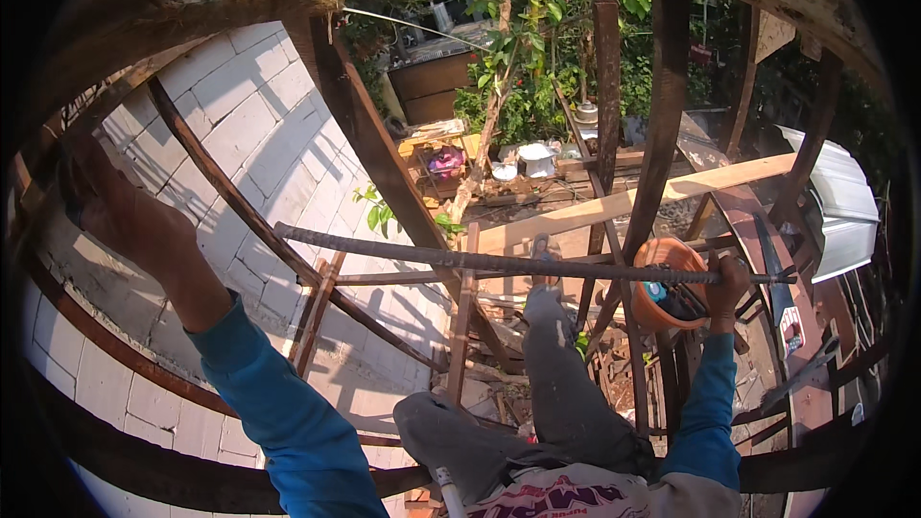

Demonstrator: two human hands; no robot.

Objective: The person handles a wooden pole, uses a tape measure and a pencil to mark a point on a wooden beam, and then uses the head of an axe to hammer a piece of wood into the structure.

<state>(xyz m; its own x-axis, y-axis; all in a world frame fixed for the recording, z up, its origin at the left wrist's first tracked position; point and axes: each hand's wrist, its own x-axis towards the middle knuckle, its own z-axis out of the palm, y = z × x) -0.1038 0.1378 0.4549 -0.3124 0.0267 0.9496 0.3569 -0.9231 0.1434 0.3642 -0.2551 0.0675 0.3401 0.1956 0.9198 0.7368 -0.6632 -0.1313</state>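
Note:
My right hand (731, 290) is wrapped round a long ribbed steel bar (499, 262) near its right end. The bar lies across the view, above my legs, with its free end over the block wall side at the left. Raised at the far left, my left hand (129, 206) is among the dark roof timbers. Its fingers look bent round something in the shade that I cannot make out. Just left of my right hand, an orange bucket (648, 299) holds dark items and a blue one, partly hidden behind the bar.
Dark wooden beams (662, 115) cross around and below me. A pale block wall (259, 125) rises at the left. A light new plank (614, 206) spans ahead. At the right are a handsaw (790, 331) and a corrugated metal sheet (839, 197). The ground with scattered wood lies far below.

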